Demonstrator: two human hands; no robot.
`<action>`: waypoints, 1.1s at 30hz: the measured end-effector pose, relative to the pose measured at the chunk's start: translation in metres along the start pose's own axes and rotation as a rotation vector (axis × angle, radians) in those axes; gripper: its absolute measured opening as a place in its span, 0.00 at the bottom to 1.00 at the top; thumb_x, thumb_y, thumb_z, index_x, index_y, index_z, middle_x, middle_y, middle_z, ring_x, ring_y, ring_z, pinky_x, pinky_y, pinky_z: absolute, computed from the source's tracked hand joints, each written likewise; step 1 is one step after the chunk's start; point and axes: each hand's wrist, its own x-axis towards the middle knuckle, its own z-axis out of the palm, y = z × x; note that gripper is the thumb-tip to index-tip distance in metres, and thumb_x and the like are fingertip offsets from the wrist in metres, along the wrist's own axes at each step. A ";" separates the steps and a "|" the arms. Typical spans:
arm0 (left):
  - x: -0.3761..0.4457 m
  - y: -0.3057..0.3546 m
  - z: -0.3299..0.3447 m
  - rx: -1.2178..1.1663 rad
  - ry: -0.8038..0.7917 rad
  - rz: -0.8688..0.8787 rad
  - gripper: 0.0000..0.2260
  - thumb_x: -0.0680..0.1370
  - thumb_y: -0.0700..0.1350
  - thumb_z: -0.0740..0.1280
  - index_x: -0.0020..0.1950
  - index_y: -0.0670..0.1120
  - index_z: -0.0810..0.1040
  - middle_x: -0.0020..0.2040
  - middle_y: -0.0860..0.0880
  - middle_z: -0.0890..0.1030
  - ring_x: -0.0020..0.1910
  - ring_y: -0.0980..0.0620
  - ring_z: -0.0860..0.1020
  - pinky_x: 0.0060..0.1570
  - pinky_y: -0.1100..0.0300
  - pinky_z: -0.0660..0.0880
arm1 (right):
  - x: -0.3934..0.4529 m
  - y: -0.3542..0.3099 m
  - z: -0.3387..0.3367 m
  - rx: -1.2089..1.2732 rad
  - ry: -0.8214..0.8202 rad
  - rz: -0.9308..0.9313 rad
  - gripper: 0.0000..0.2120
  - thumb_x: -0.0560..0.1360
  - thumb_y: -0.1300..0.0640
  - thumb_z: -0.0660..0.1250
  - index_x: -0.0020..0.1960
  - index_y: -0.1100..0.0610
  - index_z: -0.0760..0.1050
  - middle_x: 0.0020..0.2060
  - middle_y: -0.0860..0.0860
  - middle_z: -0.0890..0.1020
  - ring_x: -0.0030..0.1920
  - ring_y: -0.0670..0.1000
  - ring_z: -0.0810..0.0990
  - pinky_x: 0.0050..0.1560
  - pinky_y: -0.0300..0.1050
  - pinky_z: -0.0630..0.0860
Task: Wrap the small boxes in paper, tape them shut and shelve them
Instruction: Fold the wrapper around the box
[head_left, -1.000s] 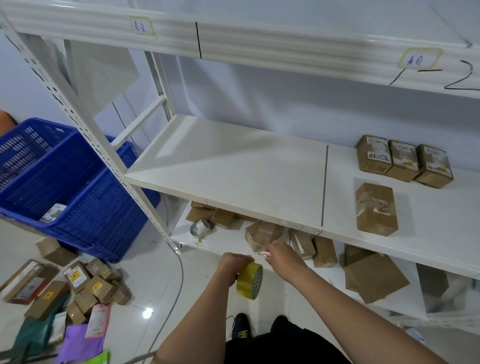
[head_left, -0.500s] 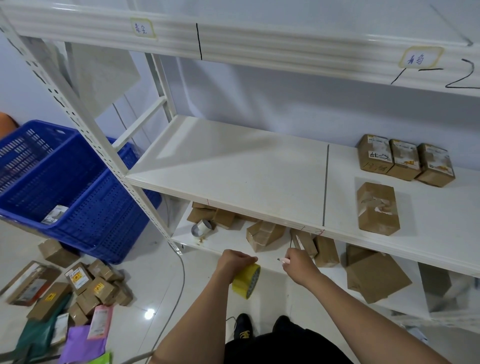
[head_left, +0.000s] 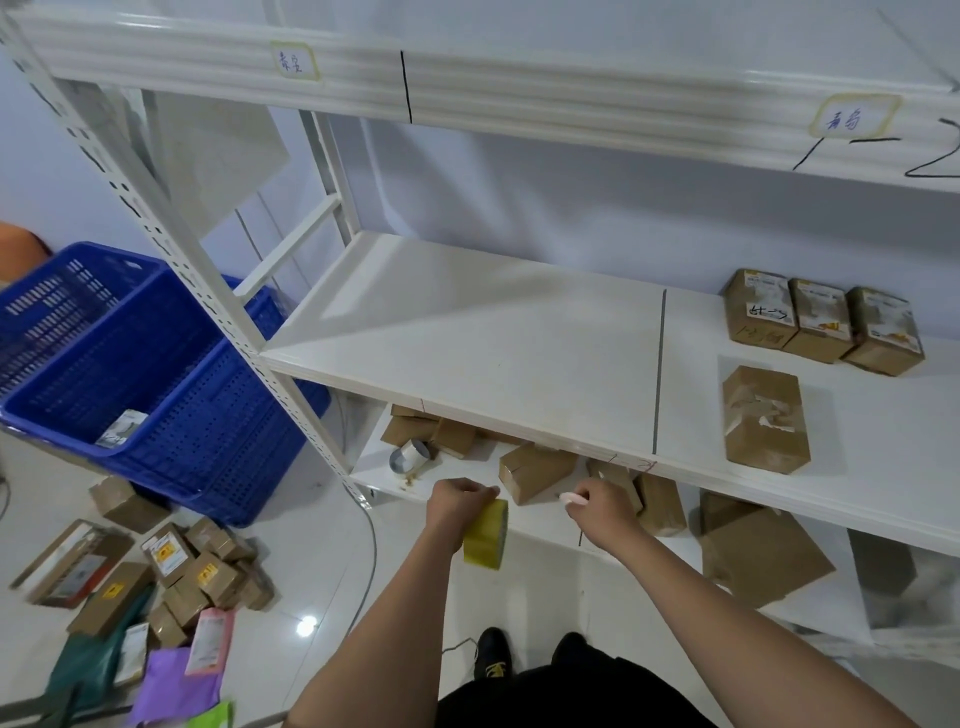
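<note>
Both hands have dropped nearer me: left hand (head_left: 457, 506) grips the tape roll (head_left: 487, 535), right hand (head_left: 597, 512) pinches a small pale tool (head_left: 571, 499). I count four wrapped boxes (head_left: 766, 418) shelved far right; floor boxes (head_left: 200, 577) left remain.

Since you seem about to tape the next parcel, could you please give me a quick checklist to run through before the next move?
1. Tape roll held in left hand: ok.
2. Small pink tool held in right hand: ok.
3. Brown parcel on lower shelf within reach: ok.
4. Parcel fully wrapped: cannot tell.
5. Free tape end pulled out: cannot tell.
6. Room on middle shelf: ok.
</note>
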 end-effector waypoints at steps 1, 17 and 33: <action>-0.001 0.003 0.003 -0.028 -0.015 0.006 0.10 0.75 0.53 0.75 0.51 0.50 0.80 0.46 0.50 0.77 0.52 0.46 0.78 0.52 0.52 0.78 | 0.001 -0.001 -0.007 0.014 0.027 -0.014 0.12 0.78 0.59 0.67 0.35 0.53 0.73 0.33 0.45 0.76 0.36 0.47 0.74 0.33 0.39 0.65; -0.017 0.056 0.044 -0.196 -0.112 0.200 0.12 0.76 0.49 0.74 0.53 0.42 0.83 0.47 0.47 0.81 0.42 0.51 0.79 0.41 0.58 0.78 | 0.062 0.028 -0.105 0.018 0.299 0.128 0.09 0.80 0.56 0.68 0.55 0.61 0.79 0.52 0.58 0.83 0.50 0.57 0.79 0.46 0.45 0.72; -0.014 0.076 0.059 -0.153 -0.146 0.239 0.10 0.77 0.51 0.73 0.52 0.46 0.84 0.49 0.45 0.83 0.45 0.49 0.81 0.48 0.53 0.79 | 0.058 -0.076 -0.105 0.052 -0.250 -0.222 0.06 0.74 0.63 0.74 0.51 0.60 0.85 0.46 0.53 0.85 0.44 0.51 0.85 0.43 0.41 0.83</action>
